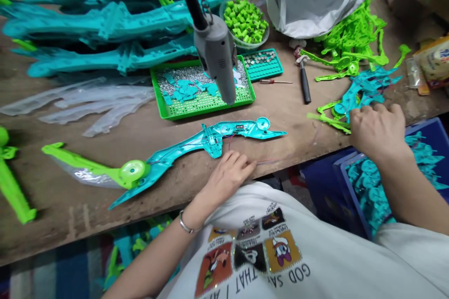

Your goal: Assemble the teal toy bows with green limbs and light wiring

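Observation:
A teal plastic toy-bow half (185, 147) lies open side up on the table, with thin wires and a small metal part inside. Joined to its left end is a lime-green arm (94, 167) with a round hub. My left hand (233, 173) rests at the table edge just below the bow's middle, fingers laid flat, over thin wires that come out on both sides. At the right, my right hand (379, 131) is closed around a slightly blurred lime-green plastic arm (331, 121), beside some teal pieces (365, 91). Its fingertips are hidden.
A grey electric screwdriver (219, 60) hangs over a green tray (206, 110) of screws. Behind lie stacked teal shells (112, 23), a bowl of green caps (245, 21) and a green pile (358, 32). A hammer (304, 79) lies right; a blue crate (354, 196) stands below.

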`<state>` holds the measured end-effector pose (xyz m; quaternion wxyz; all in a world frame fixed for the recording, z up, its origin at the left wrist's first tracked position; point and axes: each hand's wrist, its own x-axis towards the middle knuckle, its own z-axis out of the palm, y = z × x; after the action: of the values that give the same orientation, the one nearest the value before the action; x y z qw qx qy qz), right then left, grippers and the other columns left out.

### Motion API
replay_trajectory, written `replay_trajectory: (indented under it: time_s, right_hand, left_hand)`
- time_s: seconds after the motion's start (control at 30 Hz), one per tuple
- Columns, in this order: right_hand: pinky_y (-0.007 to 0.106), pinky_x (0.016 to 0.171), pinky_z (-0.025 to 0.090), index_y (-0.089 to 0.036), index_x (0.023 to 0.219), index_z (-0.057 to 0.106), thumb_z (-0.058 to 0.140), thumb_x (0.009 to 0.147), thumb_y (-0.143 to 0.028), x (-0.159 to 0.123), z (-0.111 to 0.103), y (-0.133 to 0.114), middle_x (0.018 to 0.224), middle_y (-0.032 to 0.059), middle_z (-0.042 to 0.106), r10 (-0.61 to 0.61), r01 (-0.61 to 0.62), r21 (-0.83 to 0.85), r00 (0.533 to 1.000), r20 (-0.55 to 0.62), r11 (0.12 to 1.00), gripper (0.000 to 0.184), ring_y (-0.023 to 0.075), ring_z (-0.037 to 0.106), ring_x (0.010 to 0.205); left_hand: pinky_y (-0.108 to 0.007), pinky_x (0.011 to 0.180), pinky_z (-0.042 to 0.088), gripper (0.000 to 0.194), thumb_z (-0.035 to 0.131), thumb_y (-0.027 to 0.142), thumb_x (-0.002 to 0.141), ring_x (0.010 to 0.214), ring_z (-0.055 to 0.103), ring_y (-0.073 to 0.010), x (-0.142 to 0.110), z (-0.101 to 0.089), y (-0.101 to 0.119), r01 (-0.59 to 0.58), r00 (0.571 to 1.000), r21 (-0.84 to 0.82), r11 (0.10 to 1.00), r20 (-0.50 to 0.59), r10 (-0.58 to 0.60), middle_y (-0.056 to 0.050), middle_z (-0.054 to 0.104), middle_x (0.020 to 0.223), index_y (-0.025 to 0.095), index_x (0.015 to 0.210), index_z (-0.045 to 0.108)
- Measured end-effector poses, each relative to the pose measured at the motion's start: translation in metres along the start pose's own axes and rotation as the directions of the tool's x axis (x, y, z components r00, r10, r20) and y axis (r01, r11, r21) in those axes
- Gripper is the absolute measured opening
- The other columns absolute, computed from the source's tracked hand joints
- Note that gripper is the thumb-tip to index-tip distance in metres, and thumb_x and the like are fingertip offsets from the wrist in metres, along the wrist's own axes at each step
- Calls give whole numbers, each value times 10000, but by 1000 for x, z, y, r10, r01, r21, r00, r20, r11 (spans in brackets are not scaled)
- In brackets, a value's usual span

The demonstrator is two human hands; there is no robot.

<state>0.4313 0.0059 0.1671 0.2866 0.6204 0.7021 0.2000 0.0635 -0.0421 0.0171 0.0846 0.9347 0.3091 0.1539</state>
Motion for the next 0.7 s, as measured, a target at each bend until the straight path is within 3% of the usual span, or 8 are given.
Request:
replay_trajectory:
  time_s: [0.13, 0.23, 0.27, 0.3, 0.37, 0.43, 0.53, 0.7]
  right_hand:
    - [392, 646, 317, -160, 859, 632, 496, 911, -158, -5, -8, 6, 892, 187, 701, 132, -132, 112, 991, 13, 985, 145, 332, 679, 840]
    - [377, 657, 405, -193, 972, 626, 595, 930, -330, 15, -9, -10, 968, 161, 711, 217, -103, 575, 967, -133, 812, 146, 296, 672, 875]
    - [370, 688, 453, -207, 987, 624, 638, 914, -380, 25, -7, -21, 942, 123, 711, 233, -24, 783, 960, -155, 621, 188, 261, 666, 857]
    - [351, 697, 496, -217, 993, 621, 656, 906, -427, 36, -5, -34, 907, 85, 704, 209, 56, 947, 970, -128, 317, 231, 221, 657, 813]
    - [336, 670, 560, -232, 998, 615, 751, 816, -537, 58, 1, -66, 866, 35, 692, 106, 7, 969, 994, 20, -249, 381, 193, 666, 754]
    - [323, 647, 599, -240, 968, 611, 850, 708, -560, 75, 8, -98, 825, -1, 693, 7, -110, 841, 991, 134, -530, 476, 178, 686, 718]
    - [294, 623, 624, -230, 895, 598, 936, 614, -472, 91, 17, -134, 771, -35, 696, -73, -229, 697, 966, 247, -680, 501, 151, 700, 669]
    - [269, 624, 640, -216, 857, 556, 901, 712, -346, 102, 22, -155, 701, -47, 713, -182, -360, 601, 924, 337, -714, 395, 128, 714, 612]
  left_hand:
    - [-438, 990, 495, 276, 514, 113, 1002, 963, 585, -232, -3, -4, -3, -19, 999, -71, 997, -37, 17, -86, 659, 946, 194, 1165, 721]
    - [-482, 1131, 446, 374, 551, 104, 964, 1189, 597, -252, 0, -8, -9, 72, 975, -140, 988, -198, -99, -106, 694, 1176, 238, 1293, 670]
    - [-491, 1145, 439, 420, 578, 136, 959, 1258, 580, -265, 1, -10, -12, 136, 954, -150, 979, -247, -171, -117, 675, 1274, 252, 1360, 629]
    - [-503, 1151, 435, 475, 611, 187, 956, 1314, 557, -284, 1, -12, -16, 214, 926, -153, 965, -284, -250, -132, 639, 1365, 257, 1424, 577]
    - [-539, 1167, 417, 626, 673, 322, 944, 1401, 501, -335, 0, -17, -26, 365, 866, -149, 919, -307, -394, -175, 544, 1502, 234, 1527, 465]
    - [-570, 1194, 382, 762, 697, 431, 929, 1466, 440, -379, -5, -20, -36, 464, 831, -137, 875, -273, -484, -213, 472, 1570, 185, 1579, 385]
    - [-592, 1229, 325, 823, 688, 505, 927, 1508, 392, -404, -14, -19, -48, 524, 819, -109, 845, -209, -535, -237, 461, 1583, 139, 1589, 365]
    - [-605, 1243, 266, 749, 630, 531, 960, 1462, 469, -379, -23, -9, -55, 553, 814, -117, 825, -134, -565, -200, 515, 1566, 177, 1577, 396]
